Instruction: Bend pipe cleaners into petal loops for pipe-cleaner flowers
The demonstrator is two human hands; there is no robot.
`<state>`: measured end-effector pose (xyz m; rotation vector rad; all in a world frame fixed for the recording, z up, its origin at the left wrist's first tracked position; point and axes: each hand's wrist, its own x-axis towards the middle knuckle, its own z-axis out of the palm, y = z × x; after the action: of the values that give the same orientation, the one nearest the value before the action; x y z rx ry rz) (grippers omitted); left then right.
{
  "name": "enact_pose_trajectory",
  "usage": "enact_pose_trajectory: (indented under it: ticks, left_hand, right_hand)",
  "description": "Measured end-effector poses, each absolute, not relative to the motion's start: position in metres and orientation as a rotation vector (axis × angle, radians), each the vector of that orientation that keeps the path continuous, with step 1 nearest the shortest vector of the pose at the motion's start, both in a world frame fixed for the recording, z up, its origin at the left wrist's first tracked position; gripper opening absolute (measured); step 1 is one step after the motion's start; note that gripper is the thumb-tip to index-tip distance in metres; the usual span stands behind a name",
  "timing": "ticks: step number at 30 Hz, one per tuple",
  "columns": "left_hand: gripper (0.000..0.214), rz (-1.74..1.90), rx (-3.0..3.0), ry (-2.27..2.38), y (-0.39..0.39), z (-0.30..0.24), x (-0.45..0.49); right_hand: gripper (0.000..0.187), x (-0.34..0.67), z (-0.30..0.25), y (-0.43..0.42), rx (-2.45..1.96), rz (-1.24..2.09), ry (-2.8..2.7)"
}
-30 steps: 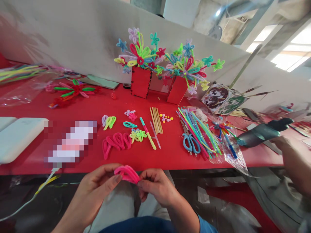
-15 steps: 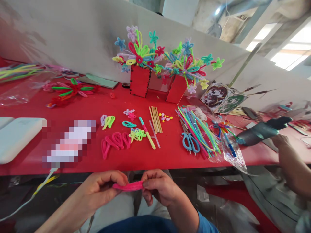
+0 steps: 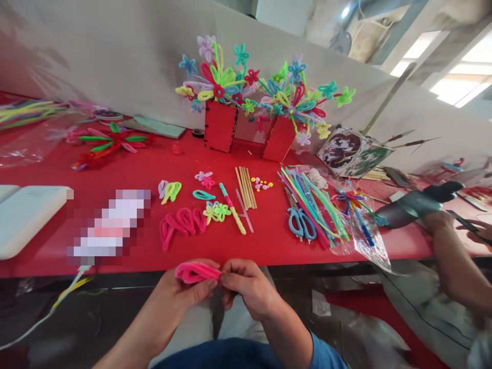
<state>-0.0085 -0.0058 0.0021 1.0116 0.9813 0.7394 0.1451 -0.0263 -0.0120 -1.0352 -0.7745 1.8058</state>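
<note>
A looped pink pipe cleaner (image 3: 194, 271) is held between my two hands, just in front of the table's near edge. My left hand (image 3: 184, 297) grips it with thumb and fingers, the loop's round end showing above the thumb. At the other end, my right hand (image 3: 246, 287) pinches the pink strands together. Beyond them on the table lie several pink pipe-cleaner loops (image 3: 182, 225), yellow-green loops (image 3: 217, 211), a teal loop (image 3: 203, 195) and small lilac and pink flowers (image 3: 207, 182).
Wooden sticks (image 3: 246, 187), blue-handled scissors (image 3: 302, 224) and a bundle of pipe cleaners (image 3: 315, 205) lie on the red table (image 3: 246, 251). Two red vases (image 3: 221, 125) of pipe-cleaner flowers stand behind. A white power strip cable (image 3: 65, 292) hangs at left. Another person's arm (image 3: 453, 261) reaches in at right.
The pink loop has turned in my hands, its round end tilting up and opening to view. My left hand has rotated and moved slightly right. The other person's second hand with a dark tool has appeared.
</note>
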Motion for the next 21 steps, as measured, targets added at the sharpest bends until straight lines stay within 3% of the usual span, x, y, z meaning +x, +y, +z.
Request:
enact_pose_trajectory:
  ticks: [9, 16, 21]
  left_hand:
    - [0.010, 0.734, 1.076, 1.021, -0.005, 0.007, -0.004]
    - [0.018, 0.819, 1.103, 1.106, -0.004, 0.005, -0.002]
    - [0.019, 0.856, 1.071, 1.144, -0.003, 0.004, 0.001]
  right_hand:
    - [0.036, 0.152, -0.009, -0.030, -1.118, 1.782, -0.991]
    - [0.011, 0.146, -0.005, -0.035, -1.425, 0.872, -1.485]
    - [0.014, 0.145, -0.002, -0.037, -1.424, 0.557, -1.681]
